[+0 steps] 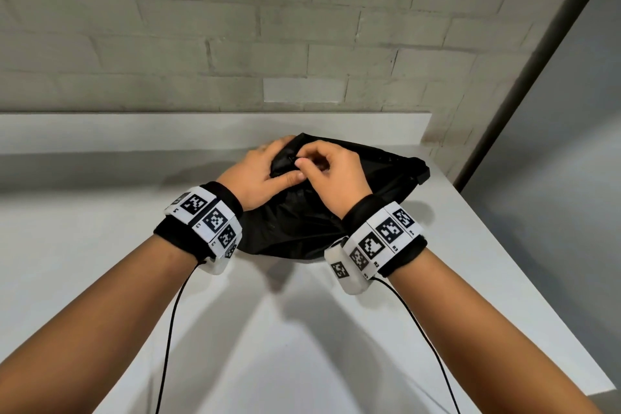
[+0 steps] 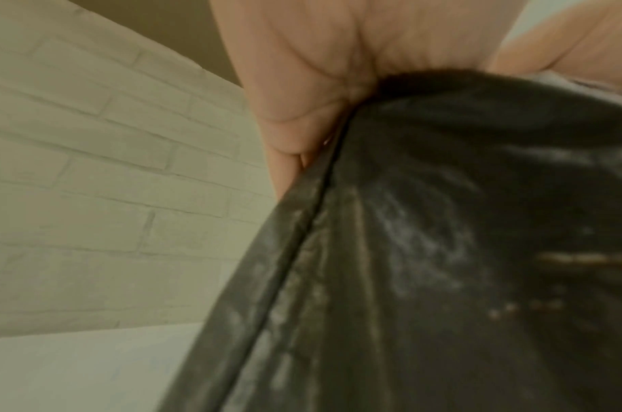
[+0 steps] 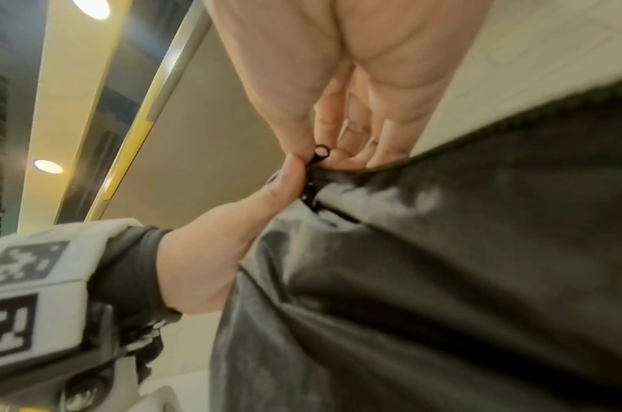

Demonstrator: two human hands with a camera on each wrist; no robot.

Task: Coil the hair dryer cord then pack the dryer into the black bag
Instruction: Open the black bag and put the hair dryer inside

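We see the crumpled black nylon bag (image 1: 302,222) lying on the white bench (image 1: 268,329), towards the back, just short of the raised ledge under the pale brick wall (image 1: 235,27). Bag's right end sits near the bench's right edge; bare bench runs wide to the left and in front, between our forearms.

Left hand (image 1: 258,175) grips the bag's top-left end, fingers curled over the fabric, thumb along it. Right hand (image 1: 331,171) pinches the small black zipper pull (image 3: 320,152) between thumb and forefinger, touching the left thumb tip. Other right fingers curl under.

Hair dryer and cord: not visible in any view; we can't tell if they're inside the bag.

Both wrists carry black bands with white marker blocks (image 1: 211,222), thin black cables trailing back. Right of the bench a grey wall panel and dark post. Ceiling lights (image 3: 48,166) show in the right wrist view.
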